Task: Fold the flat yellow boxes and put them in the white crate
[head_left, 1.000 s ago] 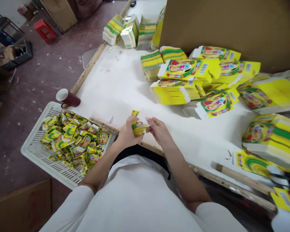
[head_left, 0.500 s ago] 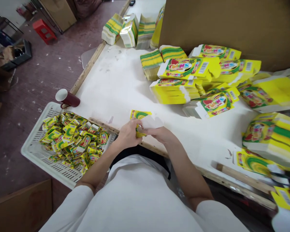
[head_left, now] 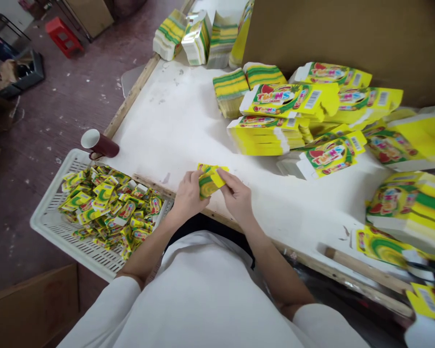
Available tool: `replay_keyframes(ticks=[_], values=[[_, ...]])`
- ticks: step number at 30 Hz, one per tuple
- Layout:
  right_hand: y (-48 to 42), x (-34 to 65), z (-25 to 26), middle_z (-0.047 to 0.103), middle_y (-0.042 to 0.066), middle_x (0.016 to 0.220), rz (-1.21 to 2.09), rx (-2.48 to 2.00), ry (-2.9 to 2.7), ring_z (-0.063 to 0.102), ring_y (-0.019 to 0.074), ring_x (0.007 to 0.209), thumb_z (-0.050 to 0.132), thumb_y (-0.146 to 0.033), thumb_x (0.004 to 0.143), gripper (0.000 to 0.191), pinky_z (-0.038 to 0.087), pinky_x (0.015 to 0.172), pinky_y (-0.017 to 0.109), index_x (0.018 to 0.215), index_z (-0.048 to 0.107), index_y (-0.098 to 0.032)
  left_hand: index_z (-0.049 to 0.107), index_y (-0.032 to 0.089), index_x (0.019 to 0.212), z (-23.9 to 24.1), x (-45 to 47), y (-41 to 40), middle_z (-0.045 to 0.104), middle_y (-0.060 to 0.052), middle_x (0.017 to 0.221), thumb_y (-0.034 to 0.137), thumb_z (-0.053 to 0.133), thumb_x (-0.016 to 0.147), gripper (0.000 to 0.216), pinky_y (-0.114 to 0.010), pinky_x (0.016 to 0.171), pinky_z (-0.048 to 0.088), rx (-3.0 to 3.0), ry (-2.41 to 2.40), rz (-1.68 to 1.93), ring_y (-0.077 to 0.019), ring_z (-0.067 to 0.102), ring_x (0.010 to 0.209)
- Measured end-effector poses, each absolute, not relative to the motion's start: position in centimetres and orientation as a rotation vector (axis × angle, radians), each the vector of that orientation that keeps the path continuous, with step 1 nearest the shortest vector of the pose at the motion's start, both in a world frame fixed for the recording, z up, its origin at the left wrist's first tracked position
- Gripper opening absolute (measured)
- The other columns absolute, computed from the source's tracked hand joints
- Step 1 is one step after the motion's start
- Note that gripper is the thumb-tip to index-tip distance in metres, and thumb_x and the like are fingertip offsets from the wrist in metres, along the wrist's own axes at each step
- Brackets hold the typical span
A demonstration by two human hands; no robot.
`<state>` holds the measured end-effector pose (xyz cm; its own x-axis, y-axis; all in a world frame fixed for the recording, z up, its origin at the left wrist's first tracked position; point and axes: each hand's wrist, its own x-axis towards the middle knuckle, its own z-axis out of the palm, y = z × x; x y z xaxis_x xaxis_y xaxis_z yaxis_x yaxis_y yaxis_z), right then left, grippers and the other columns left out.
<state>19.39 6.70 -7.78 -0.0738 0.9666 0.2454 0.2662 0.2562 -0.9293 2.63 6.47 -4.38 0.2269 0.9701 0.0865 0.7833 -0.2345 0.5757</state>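
Observation:
Close to the table's front edge, my left hand [head_left: 189,194] is closed around the left side of a small yellow and green cardboard box [head_left: 208,183]. The fingers of my right hand [head_left: 236,192] pinch the box's right end, at a yellow flap. Just behind it, part of another printed yellow carton [head_left: 223,169] lies on the white table [head_left: 159,130]. To the left of my left hand, a white plastic basket [head_left: 43,212] holds a heap of small yellow boxes [head_left: 108,208].
A maroon mug [head_left: 103,145] stands tilted in view at the table's left edge. Stacks of flat yellow cartons [head_left: 275,137] lie at the back and right, before a large brown cardboard box [head_left: 344,38]. A red stool [head_left: 63,37] stands on the floor.
The white inner side of the carton between my hands no longer shows; its printed face is now up. My right hand has moved onto the box's right end, and the view has shifted slightly.

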Motion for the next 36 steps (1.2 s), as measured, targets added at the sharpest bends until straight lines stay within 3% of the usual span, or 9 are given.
replay_keyframes(ticks=[4,7,11,15,22,36], values=[[6.7,20.0,-7.2,0.052,0.005,0.151,0.921,-1.095,-1.701,0.053,0.0254,0.137,0.056,-0.029,0.096,0.046,0.047,0.113,0.046,0.142,0.055,-0.033,0.047,0.018,0.122,-3.4,2.0,6.1,0.057,-0.011,0.113,0.021,0.072,0.073,0.056,-0.043,0.093,0.053,2.134,1.627,0.619,-0.0274,0.060,0.106],[6.6,20.1,-6.7,0.050,0.005,0.152,0.903,-1.078,-1.795,0.049,0.0264,0.140,0.054,-0.031,0.098,0.039,0.045,0.115,0.050,0.136,0.060,-0.035,0.050,0.017,0.123,-3.2,1.7,6.2,0.059,-0.011,0.113,0.022,0.074,0.072,0.056,-0.041,0.092,0.053,2.199,1.613,0.705,-0.0268,0.061,0.106],[7.1,20.7,-7.0,0.053,0.010,0.143,0.858,-1.095,-1.821,0.058,0.0287,0.126,0.058,-0.036,0.096,0.031,0.051,0.106,0.053,0.126,0.066,-0.033,0.053,0.019,0.126,-2.7,1.6,6.6,0.062,-0.011,0.114,0.024,0.073,0.075,0.056,-0.041,0.093,0.052,2.278,1.590,0.662,-0.0268,0.062,0.106],[7.8,21.4,-7.3,0.052,0.012,0.131,0.829,-1.085,-1.847,0.063,0.0244,0.104,0.059,-0.042,0.095,0.028,0.056,0.097,0.050,0.117,0.070,-0.029,0.056,0.019,0.127,-2.2,1.5,6.8,0.065,-0.011,0.114,0.026,0.073,0.076,0.055,-0.042,0.093,0.051,2.319,1.564,0.611,-0.0275,0.062,0.106],[7.7,21.5,-7.1,0.047,0.011,0.133,0.832,-1.011,-1.881,0.061,0.0240,0.104,0.056,-0.040,0.097,0.028,0.056,0.097,0.051,0.120,0.067,-0.030,0.055,0.019,0.130,-2.1,1.0,6.9,0.065,-0.011,0.115,0.024,0.072,0.077,0.056,-0.041,0.093,0.052,2.317,1.518,0.654,-0.0265,0.062,0.106],[7.9,22.9,-6.2,0.048,0.012,0.130,0.961,-0.955,-1.902,0.062,0.0262,0.108,0.053,-0.037,0.098,0.025,0.056,0.096,0.054,0.109,0.073,-0.028,0.058,0.022,0.127,-1.9,0.6,7.1,0.065,-0.009,0.113,0.021,0.076,0.073,0.057,-0.039,0.092,0.054,2.242,1.393,0.687,-0.0244,0.064,0.105]])
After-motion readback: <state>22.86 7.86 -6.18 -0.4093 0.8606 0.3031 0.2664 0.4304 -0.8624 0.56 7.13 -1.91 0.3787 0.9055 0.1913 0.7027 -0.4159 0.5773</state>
